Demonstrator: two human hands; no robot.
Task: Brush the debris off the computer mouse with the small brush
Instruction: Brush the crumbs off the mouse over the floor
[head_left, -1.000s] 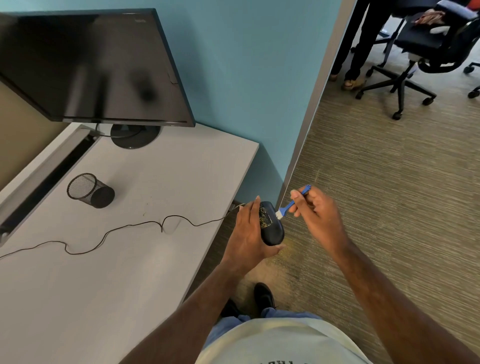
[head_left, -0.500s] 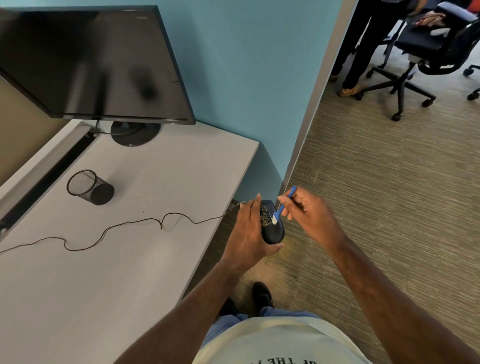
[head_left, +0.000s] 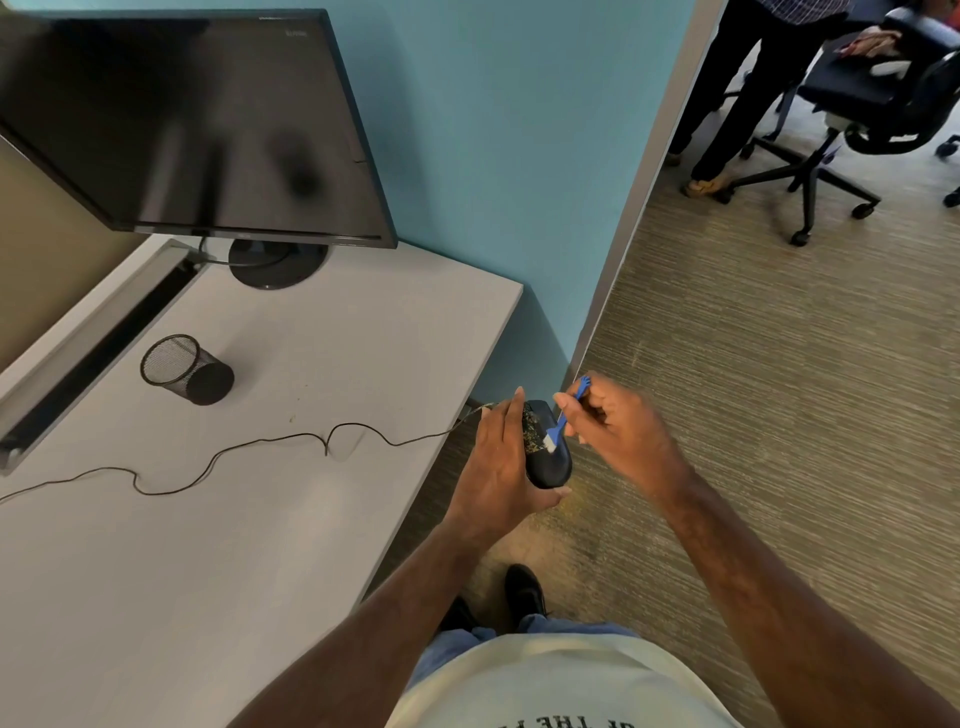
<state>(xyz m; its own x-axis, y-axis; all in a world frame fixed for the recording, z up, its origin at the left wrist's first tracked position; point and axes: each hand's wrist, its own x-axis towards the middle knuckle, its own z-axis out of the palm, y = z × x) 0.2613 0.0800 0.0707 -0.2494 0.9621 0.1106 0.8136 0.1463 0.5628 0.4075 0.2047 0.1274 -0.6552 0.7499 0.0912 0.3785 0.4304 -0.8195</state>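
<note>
My left hand grips a black computer mouse and holds it off the desk's right edge, above the carpet. Yellowish debris covers the mouse's upper left part, next to my fingers. My right hand pinches a small blue brush with white bristles. The bristle tip rests on the top of the mouse, just right of the debris. The mouse's thin black cable trails left across the desk.
A white desk fills the left, with a black monitor and a tipped black mesh cup on it. A blue wall stands behind. A person's legs and an office chair are at the far right.
My right hand has moved left and tilted the brush more upright. The bristles went from off the mouse's right side onto its top. My left hand has kept the mouse nearly still.
</note>
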